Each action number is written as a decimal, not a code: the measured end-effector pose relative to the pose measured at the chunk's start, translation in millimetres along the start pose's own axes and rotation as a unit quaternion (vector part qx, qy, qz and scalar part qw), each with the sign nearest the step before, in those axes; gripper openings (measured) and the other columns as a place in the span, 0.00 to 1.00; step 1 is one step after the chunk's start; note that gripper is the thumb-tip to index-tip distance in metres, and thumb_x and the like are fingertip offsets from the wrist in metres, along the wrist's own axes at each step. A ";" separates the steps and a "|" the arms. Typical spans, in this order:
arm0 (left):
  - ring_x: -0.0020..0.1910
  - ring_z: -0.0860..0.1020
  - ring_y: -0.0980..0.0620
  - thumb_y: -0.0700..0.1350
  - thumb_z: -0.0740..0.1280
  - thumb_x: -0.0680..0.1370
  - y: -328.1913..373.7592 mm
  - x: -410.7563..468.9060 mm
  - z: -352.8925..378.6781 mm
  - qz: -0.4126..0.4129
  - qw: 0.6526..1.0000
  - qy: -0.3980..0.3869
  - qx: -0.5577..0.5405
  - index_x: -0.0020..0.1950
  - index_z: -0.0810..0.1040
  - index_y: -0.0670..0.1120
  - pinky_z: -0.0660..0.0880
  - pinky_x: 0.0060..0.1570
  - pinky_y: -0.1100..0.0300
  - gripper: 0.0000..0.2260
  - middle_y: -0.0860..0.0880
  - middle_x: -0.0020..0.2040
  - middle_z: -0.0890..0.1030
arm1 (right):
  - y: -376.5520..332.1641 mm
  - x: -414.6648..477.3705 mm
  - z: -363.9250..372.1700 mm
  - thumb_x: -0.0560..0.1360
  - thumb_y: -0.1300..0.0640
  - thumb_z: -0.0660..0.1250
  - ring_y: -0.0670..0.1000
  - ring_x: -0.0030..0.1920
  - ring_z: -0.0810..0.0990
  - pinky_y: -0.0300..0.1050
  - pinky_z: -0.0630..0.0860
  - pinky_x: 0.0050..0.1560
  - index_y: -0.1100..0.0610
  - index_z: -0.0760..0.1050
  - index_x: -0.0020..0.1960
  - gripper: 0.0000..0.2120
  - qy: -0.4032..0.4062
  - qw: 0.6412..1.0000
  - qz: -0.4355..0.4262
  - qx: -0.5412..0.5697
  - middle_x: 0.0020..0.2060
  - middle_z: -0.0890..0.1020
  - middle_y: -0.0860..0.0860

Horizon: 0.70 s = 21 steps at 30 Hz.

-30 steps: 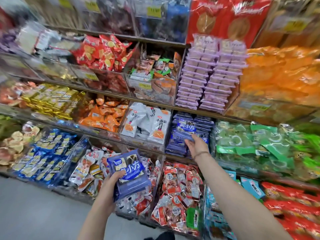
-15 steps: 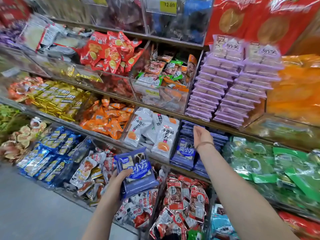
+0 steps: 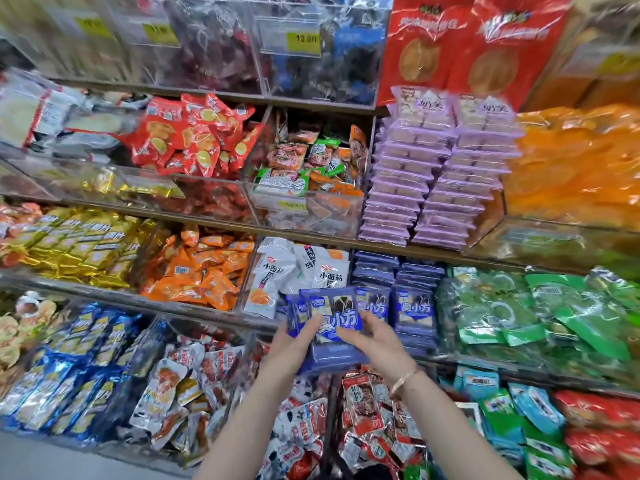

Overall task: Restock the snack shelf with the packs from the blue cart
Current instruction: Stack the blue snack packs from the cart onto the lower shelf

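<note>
A small stack of blue packs (image 3: 332, 304) is held just in front of the shelf compartment (image 3: 412, 308) of matching blue packs, at its lower left corner. The stack is gripped from both sides. The left hand (image 3: 291, 348) is curled round its left edge, with the thumb laid on the top pack, and the right hand (image 3: 377, 344) is closed on its right edge. To the left of that compartment white packs (image 3: 273, 271) are seen, to its right green packs (image 3: 502, 306), and above it purple stacks (image 3: 433, 174).
</note>
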<state>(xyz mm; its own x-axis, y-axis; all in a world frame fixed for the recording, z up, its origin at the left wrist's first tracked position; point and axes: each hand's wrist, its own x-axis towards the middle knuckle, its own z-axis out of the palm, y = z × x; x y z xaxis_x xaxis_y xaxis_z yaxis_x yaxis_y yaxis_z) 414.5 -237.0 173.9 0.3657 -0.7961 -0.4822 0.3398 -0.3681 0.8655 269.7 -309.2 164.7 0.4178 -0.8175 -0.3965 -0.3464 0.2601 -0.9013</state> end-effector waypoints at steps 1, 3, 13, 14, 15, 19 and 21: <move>0.51 0.78 0.55 0.71 0.69 0.56 -0.1 2.3 1.9 -0.003 1.000 0.001 0.014 0.70 0.65 0.55 0.74 0.51 0.54 0.46 0.52 0.57 0.78 | 2.2 -0.2 -2.9 0.71 0.46 0.71 0.45 0.65 0.65 0.42 0.64 0.65 0.57 0.57 0.74 0.39 0.019 0.999 0.008 0.033 0.69 0.66 0.49; 0.66 0.72 0.46 0.71 0.68 0.57 0.4 9.4 3.0 -0.016 1.000 -0.007 0.022 0.76 0.58 0.51 0.68 0.66 0.45 0.52 0.46 0.71 0.69 | 5.5 0.0 -9.5 0.70 0.48 0.72 0.51 0.70 0.66 0.51 0.65 0.69 0.56 0.54 0.76 0.42 0.060 0.986 0.039 0.148 0.73 0.62 0.52; 0.65 0.72 0.43 0.63 0.73 0.65 13.1 28.1 -4.6 -0.040 0.999 -0.011 -0.005 0.73 0.64 0.49 0.68 0.66 0.41 0.41 0.47 0.68 0.72 | 12.4 36.0 -76.2 0.74 0.54 0.69 0.50 0.30 0.75 0.37 0.77 0.27 0.57 0.64 0.70 0.27 0.285 0.908 0.044 0.304 0.61 0.73 0.52; 0.64 0.73 0.42 0.61 0.73 0.68 12.1 31.3 -4.4 -0.043 0.999 -0.008 -0.009 0.71 0.66 0.49 0.68 0.66 0.41 0.36 0.47 0.67 0.74 | 7.7 43.4 -81.9 0.75 0.55 0.69 0.50 0.29 0.75 0.36 0.76 0.26 0.58 0.66 0.68 0.25 0.292 0.902 0.046 0.313 0.57 0.76 0.52; 0.63 0.75 0.42 0.59 0.73 0.69 11.5 33.7 -3.2 -0.044 0.999 -0.007 -0.011 0.69 0.69 0.49 0.69 0.66 0.41 0.32 0.47 0.64 0.76 | 3.2 51.0 -86.8 0.74 0.56 0.69 0.50 0.29 0.75 0.35 0.76 0.24 0.60 0.66 0.68 0.24 0.302 0.894 0.055 0.326 0.54 0.77 0.52; 0.59 0.77 0.44 0.56 0.72 0.71 11.6 38.5 -0.5 -0.058 0.998 -0.004 0.002 0.59 0.74 0.52 0.70 0.65 0.42 0.20 0.49 0.57 0.80 | -1.4 72.4 -97.0 0.74 0.57 0.70 0.49 0.23 0.75 0.34 0.75 0.23 0.59 0.62 0.73 0.31 0.325 0.872 0.099 0.352 0.67 0.71 0.54; 0.60 0.76 0.45 0.57 0.72 0.71 9.7 41.3 -0.7 -0.061 0.998 -0.008 0.012 0.52 0.74 0.56 0.69 0.66 0.42 0.13 0.54 0.53 0.79 | 3.8 74.1 -95.6 0.73 0.56 0.70 0.47 0.21 0.75 0.33 0.75 0.24 0.57 0.61 0.73 0.32 0.330 0.874 0.107 0.340 0.68 0.70 0.54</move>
<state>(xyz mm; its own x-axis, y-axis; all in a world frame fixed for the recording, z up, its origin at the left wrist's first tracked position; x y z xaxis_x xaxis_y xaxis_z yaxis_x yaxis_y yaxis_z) 433.5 -273.1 162.3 0.3092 -0.7522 -0.5819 0.3606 -0.4735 0.8036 219.1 -417.9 148.7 -0.2493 -0.7725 -0.5841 0.3168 0.5049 -0.8029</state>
